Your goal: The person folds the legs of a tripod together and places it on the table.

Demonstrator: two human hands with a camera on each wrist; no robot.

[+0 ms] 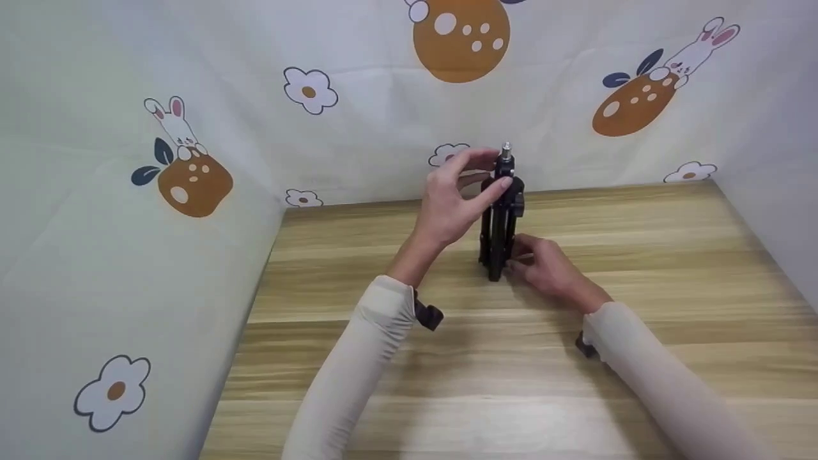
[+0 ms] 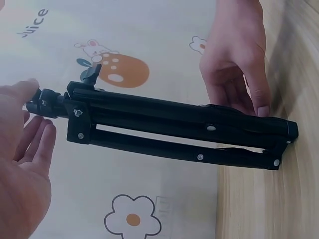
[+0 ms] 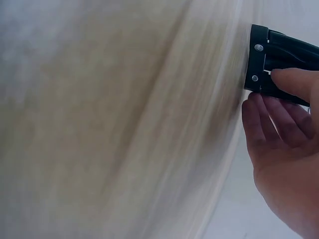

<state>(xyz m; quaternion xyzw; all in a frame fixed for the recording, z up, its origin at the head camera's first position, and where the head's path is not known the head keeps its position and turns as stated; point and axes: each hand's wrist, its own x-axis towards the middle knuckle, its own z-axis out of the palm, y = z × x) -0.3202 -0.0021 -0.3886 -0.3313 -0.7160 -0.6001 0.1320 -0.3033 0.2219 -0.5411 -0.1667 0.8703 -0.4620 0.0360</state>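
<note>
A black folded tripod stand is upright on the wooden table, its legs gathered together. It has a silver stud at the top and, in the left wrist view, a black knob on its side. My left hand holds the top section between thumb and fingers. Low down, my right hand pinches the legs near their feet. In the right wrist view, the right thumb lies against the bottom end of the stand, with the fingers on the other side.
The wood-grain table reaches back to a pale cloth wall printed with rabbits, oranges and flowers. More cloth rises at the left and right edges. The stand is close to the back wall. A black strap mount is worn at the left wrist.
</note>
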